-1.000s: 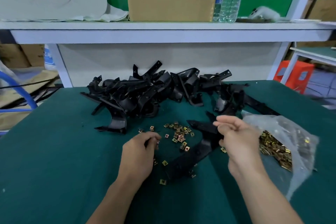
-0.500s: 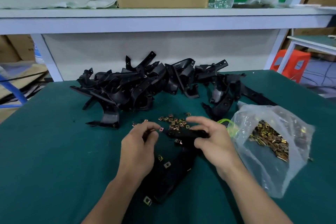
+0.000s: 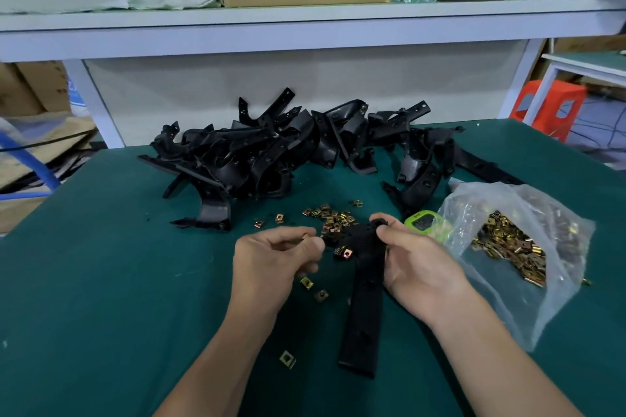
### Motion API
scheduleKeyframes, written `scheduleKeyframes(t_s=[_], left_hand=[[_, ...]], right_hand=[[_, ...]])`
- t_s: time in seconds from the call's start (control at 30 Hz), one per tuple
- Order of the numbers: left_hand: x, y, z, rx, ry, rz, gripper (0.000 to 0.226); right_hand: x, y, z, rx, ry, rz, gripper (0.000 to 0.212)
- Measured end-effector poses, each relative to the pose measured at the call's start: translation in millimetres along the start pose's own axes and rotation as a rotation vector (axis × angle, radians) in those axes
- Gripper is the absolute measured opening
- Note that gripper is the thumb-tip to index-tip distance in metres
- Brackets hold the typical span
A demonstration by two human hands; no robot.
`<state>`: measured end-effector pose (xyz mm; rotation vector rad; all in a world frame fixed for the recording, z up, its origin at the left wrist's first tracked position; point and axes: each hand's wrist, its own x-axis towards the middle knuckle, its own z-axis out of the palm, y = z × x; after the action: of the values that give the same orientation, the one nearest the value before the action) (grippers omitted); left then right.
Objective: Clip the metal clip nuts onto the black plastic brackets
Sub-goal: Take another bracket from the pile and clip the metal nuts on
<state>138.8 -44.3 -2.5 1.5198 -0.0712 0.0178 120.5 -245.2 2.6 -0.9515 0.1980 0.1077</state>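
Observation:
My right hand (image 3: 413,264) grips the upper end of a long black plastic bracket (image 3: 364,298) that runs down toward me over the green table. One brass clip nut (image 3: 346,253) sits on the bracket's left edge. My left hand (image 3: 271,261) pinches a small clip nut (image 3: 306,238) between thumb and fingertips, right at the bracket's left tip. Loose clip nuts (image 3: 333,218) lie scattered just beyond my hands, and a few more (image 3: 306,283) lie under my left hand. A heap of black brackets (image 3: 271,152) fills the far side of the table.
A clear plastic bag (image 3: 528,247) full of clip nuts lies at the right. A small green device (image 3: 425,223) sits between the bag and my right hand. One stray clip nut (image 3: 287,358) lies near my left forearm. A white shelf (image 3: 305,27) with a cardboard box crosses above.
My right hand has taken hold of the bracket and turned it to point toward me. My left hand has brought its clip nut up to the bracket's end. The view has tilted downward.

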Motion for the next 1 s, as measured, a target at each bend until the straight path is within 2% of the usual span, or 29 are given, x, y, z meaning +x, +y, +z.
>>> scheduleKeyframes(t_s=[0.13, 0.3, 0.43, 0.6, 0.8, 1.0], left_hand=[[-1, 5, 2, -0.095, -0.011, -0.055, 0.011], [-3, 12, 8, -0.322, -0.159, -0.176, 0.02], [-3, 12, 6, -0.35, -0.231, -0.243, 0.028], [-3, 13, 5, -0.28, -0.226, -0.26, 0.022], [-3, 14, -2, -0.222, -0.235, -0.206, 0.025], [-2, 9, 1, -0.243, -0.259, -0.251, 0.01]], right_hand=[[0, 1, 2, -0.03, 0.064, 0.05, 0.024], [-1, 12, 5, -0.161, 0.159, -0.008, 0.02], [-3, 18, 9, -0.201, 0.297, -0.097, 0.022], [-3, 21, 11, -0.251, 0.385, -0.166, 0.019], [-1, 20, 14, -0.453, 0.322, -0.329, 0.023], [-1, 21, 19, -0.775, 0.228, -0.507, 0.027]])
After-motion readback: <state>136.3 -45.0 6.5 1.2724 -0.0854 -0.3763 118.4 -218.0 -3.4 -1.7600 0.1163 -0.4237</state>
